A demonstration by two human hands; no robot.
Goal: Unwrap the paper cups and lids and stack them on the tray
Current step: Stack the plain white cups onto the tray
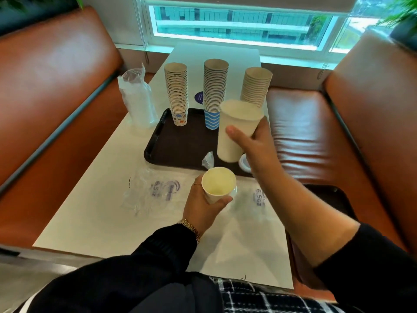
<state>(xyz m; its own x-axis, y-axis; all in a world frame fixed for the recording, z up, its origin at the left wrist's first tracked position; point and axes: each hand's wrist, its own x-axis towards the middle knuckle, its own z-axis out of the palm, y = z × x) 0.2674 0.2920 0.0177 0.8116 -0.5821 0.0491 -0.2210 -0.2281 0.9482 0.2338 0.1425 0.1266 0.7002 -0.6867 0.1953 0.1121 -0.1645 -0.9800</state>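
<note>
Holding a white cup stack [234, 129] above the dark tray [180, 143], your right hand [252, 141] wraps its fingers and thumb around it, right of the frame's center. Your left hand [203, 204] grips a single white cup [217, 187] lower in the middle, over the white table [112, 211]. On the tray stand three tall cup stacks: a patterned one [177, 93], a blue one [214, 93] and a brown one [256, 86]. Wrapped lids [137, 98] stand at the upper left, just beside the tray. Empty plastic wrappers [153, 193] lie flat on the table near your left hand.
</note>
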